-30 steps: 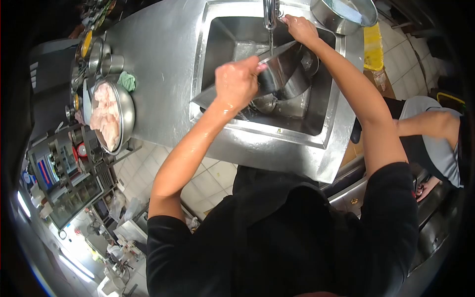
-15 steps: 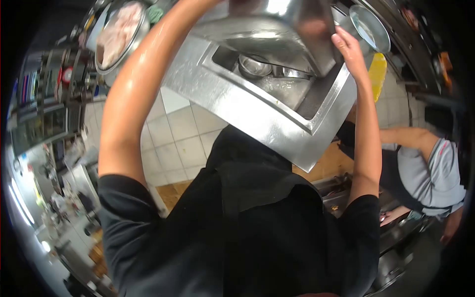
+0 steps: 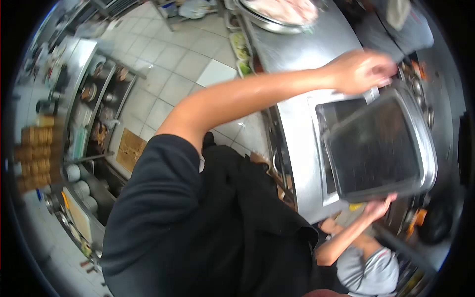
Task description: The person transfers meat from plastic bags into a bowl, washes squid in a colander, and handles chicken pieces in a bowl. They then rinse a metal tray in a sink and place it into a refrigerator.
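A large rectangular steel tray (image 3: 381, 143) is held tilted above the steel sink (image 3: 297, 148), its dark inside facing me. My left hand (image 3: 358, 72) grips the tray's upper corner, with the wet arm stretched across the counter. At the tray's lower edge my right hand (image 3: 378, 207) holds on from below. Most of the sink basin is hidden behind the tray.
A steel bowl of pale raw meat (image 3: 282, 10) stands on the counter (image 3: 302, 49) at the top. Open shelves with pots and bowls (image 3: 99, 104) line the left beyond the tiled floor (image 3: 168, 64). A person in a grey shirt (image 3: 368, 272) is at the lower right.
The tray has been lifted out from under the tap and swung up over the sink. My head has turned, so the sink now lies to the right.
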{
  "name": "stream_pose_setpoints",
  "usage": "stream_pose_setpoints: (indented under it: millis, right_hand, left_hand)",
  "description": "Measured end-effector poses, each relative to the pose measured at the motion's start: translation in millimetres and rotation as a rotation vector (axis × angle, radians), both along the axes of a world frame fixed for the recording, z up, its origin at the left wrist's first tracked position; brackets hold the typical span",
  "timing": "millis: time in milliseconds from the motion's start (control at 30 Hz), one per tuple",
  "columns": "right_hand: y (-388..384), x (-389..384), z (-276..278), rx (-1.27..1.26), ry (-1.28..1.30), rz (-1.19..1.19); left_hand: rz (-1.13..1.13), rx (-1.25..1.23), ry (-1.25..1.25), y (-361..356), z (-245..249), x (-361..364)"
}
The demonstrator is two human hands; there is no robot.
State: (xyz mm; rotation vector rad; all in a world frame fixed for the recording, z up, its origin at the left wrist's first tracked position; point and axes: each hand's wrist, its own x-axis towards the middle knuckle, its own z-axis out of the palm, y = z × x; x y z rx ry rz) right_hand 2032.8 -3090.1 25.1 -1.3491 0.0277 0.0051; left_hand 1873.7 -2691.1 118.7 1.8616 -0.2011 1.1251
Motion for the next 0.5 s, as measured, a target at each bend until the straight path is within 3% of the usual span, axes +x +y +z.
stream_pose_setpoints:
  millis: [33,67,100,133,167,200,233,267,333,367,433,500]
  right_hand:
    - [0.0,-6.2,-4.1,0.044,-0.055,0.05]
    - [19.0,-28.1,2.0,-0.038,-0.095,-0.059]
    - [30.7,-46.6,7.6,-0.02,-0.023,-0.061]
    - [30.3,-54.0,0.8,-0.006,0.002,-0.053]
    - [6.9,-34.8,-27.7,-0.112,-0.126,-0.072]
    - [0.5,-39.6,-30.5,-0.128,-0.088,0.015]
    - [8.8,-54.4,-19.5,-0.061,-0.043,0.187]
    - [58.9,-93.5,7.3,-0.273,-0.116,-0.11]
    - [81.0,-117.7,28.8,-0.384,-0.3,-0.087]
    - [116.1,-142.7,49.0,-0.382,-0.331,-0.257]
    - [174.9,-184.5,88.1,-0.463,-0.515,-0.358]
    - [246.7,-226.4,125.1,-0.532,-0.706,-0.399]
  left_hand:
    - [-0.048,-0.023,0.241,24.6,-36.5,-46.0]
    - [0.034,-0.014,0.362,49.5,-98.3,-84.8]
    - [-0.084,-0.051,0.64,76.8,-145.0,-140.4]
    - [-0.271,-0.405,0.794,94.6,-180.4,-195.8]
    - [-0.124,-0.371,0.922,108.0,-212.6,-259.3]
    - [0.016,-0.498,0.842,109.6,-267.4,-320.9]
    - [0.143,-0.348,1.001,119.3,-305.8,-382.9]
    - [0.213,-0.464,1.067,119.5,-323.7,-440.8]
    - [0.494,-0.328,1.021,116.7,-383.0,-544.9]
    - [0.655,-0.309,1.017,112.4,-378.9,-584.9]
    - [0.644,-1.098,1.022,126.0,-375.1,-635.0]
    - [0.687,-1.28,0.905,159.9,-345.9,-645.1]
